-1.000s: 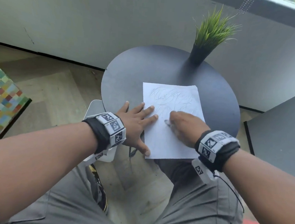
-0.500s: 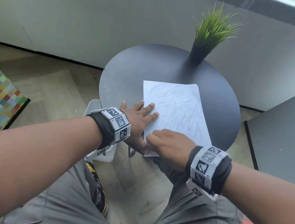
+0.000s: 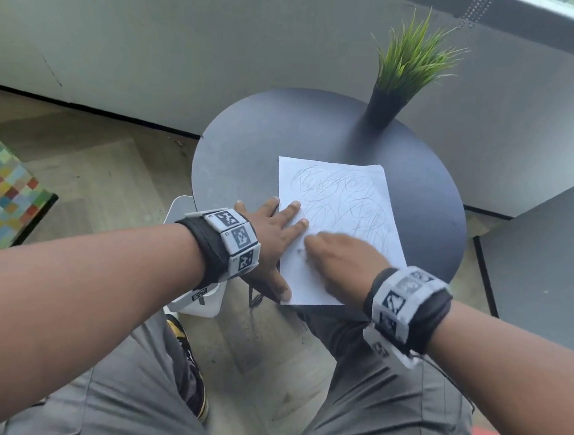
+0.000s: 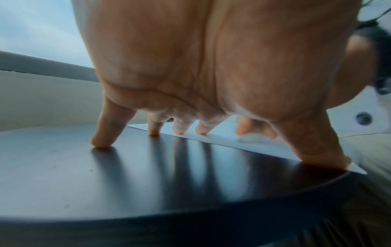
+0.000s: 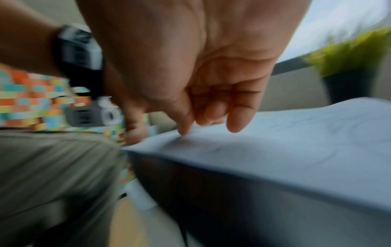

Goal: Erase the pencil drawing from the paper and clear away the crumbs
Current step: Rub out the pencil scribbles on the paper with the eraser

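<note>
Rubbing out the scribble on the near part of the sheet

We are working at the round dark table, where the white paper sheet with grey pencil scribbles is lying nearest our lap. Our left hand is spreading flat fingers on the sheet's left edge, pinning it. Our right hand, blurred, is curling over its near half, apparently pinching a small whitish eraser. Most scribbles beyond it are remaining; next, rubbing farther up.

left hand: fingers spread, pressed flat | right hand: fingers curled, palm down, blurred
</note>
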`<state>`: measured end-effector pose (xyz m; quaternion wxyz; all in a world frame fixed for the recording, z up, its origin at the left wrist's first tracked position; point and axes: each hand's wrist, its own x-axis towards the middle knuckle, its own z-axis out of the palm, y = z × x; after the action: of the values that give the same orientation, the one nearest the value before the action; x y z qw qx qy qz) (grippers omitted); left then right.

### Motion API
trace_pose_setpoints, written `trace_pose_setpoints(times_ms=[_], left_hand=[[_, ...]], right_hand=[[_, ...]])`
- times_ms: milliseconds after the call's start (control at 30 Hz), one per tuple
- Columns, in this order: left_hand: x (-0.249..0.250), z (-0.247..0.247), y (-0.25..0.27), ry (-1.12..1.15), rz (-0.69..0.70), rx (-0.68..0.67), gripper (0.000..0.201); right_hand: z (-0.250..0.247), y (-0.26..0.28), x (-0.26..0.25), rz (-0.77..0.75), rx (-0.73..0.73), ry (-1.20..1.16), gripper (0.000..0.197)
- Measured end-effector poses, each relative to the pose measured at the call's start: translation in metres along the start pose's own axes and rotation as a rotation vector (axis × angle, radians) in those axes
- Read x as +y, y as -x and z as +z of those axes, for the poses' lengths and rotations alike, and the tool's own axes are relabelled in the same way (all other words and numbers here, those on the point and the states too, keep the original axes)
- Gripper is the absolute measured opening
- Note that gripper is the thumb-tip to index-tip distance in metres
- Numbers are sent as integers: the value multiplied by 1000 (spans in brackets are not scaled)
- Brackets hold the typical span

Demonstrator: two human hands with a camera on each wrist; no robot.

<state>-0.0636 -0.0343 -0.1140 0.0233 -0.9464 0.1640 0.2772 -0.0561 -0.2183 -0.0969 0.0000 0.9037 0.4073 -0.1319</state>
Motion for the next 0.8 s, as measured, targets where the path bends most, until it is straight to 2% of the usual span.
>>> trace_pose_setpoints(times_ms=[67, 133, 200, 233, 300, 367, 400, 467, 533, 567, 667, 700, 800], left_hand=[[1, 1, 0, -7, -1, 5, 136], [1, 0, 0, -9, 1, 12, 135], [2, -1, 0, -16, 2, 19, 134], [2, -1, 0, -19, 0, 18, 134], [3, 0, 1, -18, -9, 18, 135], [4, 0, 1, -18, -11, 25, 136], [4, -1, 2, -15, -8, 23, 135], [4, -3, 2, -17, -1, 12, 134], [3, -4, 3, -24, 2, 14, 134], [3, -3, 2, -27, 1, 16, 134], [5, -1, 0, -36, -7, 10, 136], [5, -2, -1, -36, -5, 7, 136], [4, -5, 0, -29, 0, -1, 134]], right_hand=[[14, 14, -14, -144, -94, 10, 21], [8, 11, -3, -66, -94, 28, 18], [0, 1, 18, 73, -14, 17, 18], [2, 0, 20, 81, 9, 11, 19], [7, 8, -2, -29, -11, 12, 22], [15, 23, -23, -139, -119, 7, 29], [13, 23, -21, -119, -133, 14, 30], [4, 11, 1, 45, -73, 7, 25], [1, 7, 13, 133, -24, -11, 23], [4, 11, 6, 115, -17, -12, 24], [17, 33, -32, -34, -117, -2, 23], [16, 33, -30, -10, -120, -1, 21], [5, 15, 4, 196, -24, -33, 22]])
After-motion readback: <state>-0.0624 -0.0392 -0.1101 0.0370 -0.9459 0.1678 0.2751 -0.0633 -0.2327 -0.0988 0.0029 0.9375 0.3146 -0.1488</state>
